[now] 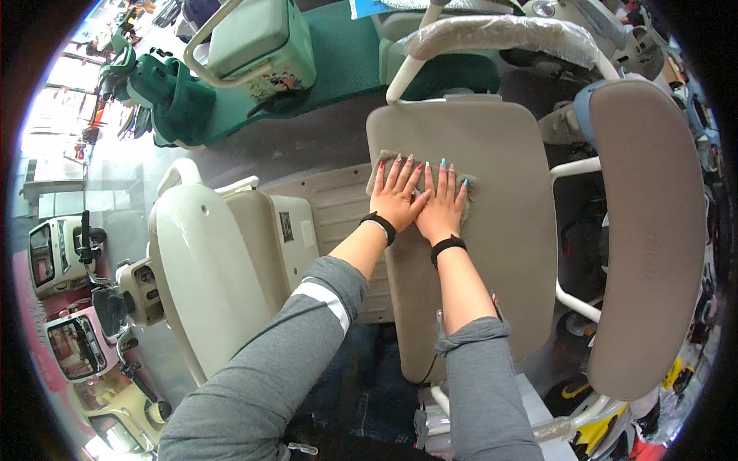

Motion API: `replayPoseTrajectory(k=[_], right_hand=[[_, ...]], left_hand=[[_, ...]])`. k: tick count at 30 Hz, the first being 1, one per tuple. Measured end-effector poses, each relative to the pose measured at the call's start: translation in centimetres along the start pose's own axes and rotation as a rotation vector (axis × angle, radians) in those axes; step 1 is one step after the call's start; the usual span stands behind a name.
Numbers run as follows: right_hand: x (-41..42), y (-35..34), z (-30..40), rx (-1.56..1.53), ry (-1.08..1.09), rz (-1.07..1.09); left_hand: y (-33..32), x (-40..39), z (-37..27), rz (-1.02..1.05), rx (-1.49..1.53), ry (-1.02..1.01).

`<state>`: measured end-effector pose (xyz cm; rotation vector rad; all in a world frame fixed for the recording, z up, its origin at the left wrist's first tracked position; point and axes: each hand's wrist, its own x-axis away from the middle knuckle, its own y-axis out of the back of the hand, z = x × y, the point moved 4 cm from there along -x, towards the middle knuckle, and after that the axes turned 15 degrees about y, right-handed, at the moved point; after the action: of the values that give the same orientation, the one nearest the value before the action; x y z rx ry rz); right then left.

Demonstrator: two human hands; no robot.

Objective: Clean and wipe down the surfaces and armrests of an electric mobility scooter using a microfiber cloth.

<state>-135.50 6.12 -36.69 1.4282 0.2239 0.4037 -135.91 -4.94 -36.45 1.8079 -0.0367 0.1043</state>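
Note:
A greyish-brown cloth (388, 157) lies folded on a taupe seat cushion (490, 248), near the cushion's left edge. My left hand (396, 195) rests flat on this cloth with its fingers spread. Beside it, my right hand (441, 204) is also pressed flat on the cloth, its thumb side touching or nearly touching the left thumb. Both palms hide much of the cloth. The cushion belongs to an electric tricycle or similar vehicle. Its long padded backrest (648, 248) stands to the right, joined by white tubes.
A plastic-wrapped armrest (507, 37) arches above the cushion. To the left are the pale front body (207, 271) and ribbed floor (340, 201). A green vehicle (346, 52) carrying a lidded box (253, 46) stands beyond. Small vehicles (78, 346) line the far left.

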Motion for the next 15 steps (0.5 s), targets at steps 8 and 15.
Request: replayPoseTrajectory(k=[8, 15], right_hand=[[-4.0, 0.3, -1.6, 0.069, 0.016, -0.04], [-5.3, 0.1, -2.3, 0.055, 0.069, -0.125]], left_hand=[[-0.1, -4.1, 0.0, 0.158, 0.02, 0.07], [-0.4, -6.0, 0.4, 0.158, -0.008, -0.005]])
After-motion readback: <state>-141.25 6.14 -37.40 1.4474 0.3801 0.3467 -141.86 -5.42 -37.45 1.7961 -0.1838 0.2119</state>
